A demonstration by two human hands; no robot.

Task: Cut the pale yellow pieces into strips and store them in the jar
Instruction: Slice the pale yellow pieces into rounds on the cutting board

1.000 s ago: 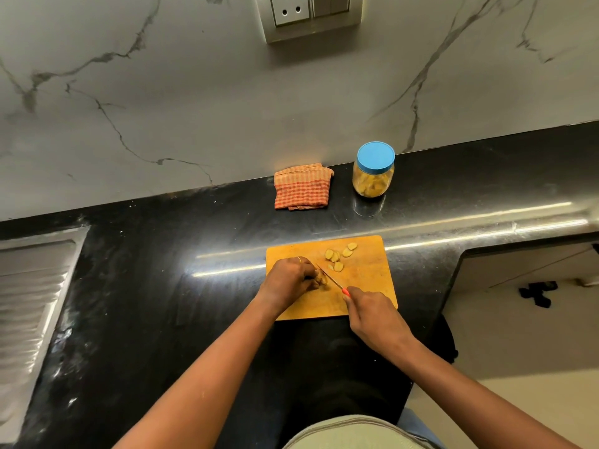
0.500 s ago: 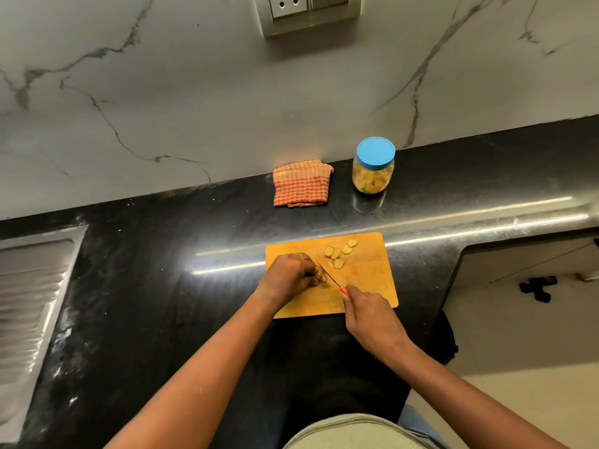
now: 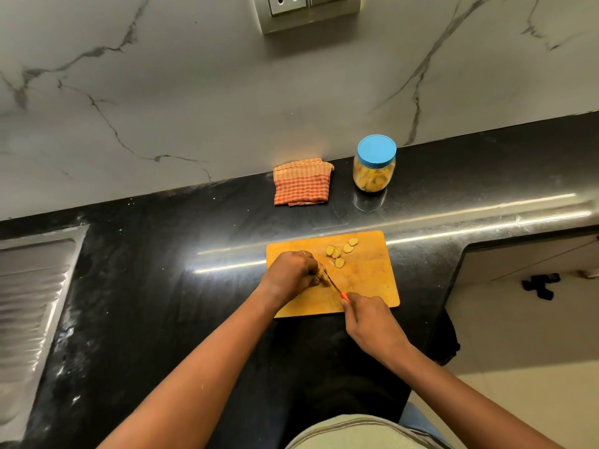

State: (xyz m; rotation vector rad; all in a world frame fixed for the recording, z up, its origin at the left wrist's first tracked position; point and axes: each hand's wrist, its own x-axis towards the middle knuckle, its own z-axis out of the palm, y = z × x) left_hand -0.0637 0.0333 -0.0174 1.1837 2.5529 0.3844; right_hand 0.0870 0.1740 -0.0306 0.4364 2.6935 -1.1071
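Note:
An orange cutting board (image 3: 366, 280) lies on the black counter. Several pale yellow pieces (image 3: 338, 252) lie loose on its far half. My left hand (image 3: 291, 275) has its fingers curled over a piece at the board's left side; that piece is mostly hidden under the fingertips. My right hand (image 3: 369, 322) grips the red handle of a small knife (image 3: 332, 283), whose blade runs up to the left fingertips. A clear jar (image 3: 374, 175) with a blue lid stands behind the board, lid on, with yellow pieces inside.
A folded orange checked cloth (image 3: 303, 186) lies left of the jar by the marble wall. A steel sink drainboard (image 3: 29, 306) takes up the counter's left end. The counter drops off to the floor on the right, past the board.
Both hands stay at the same spot on the board. The knife blade has shifted only slightly against the held piece.

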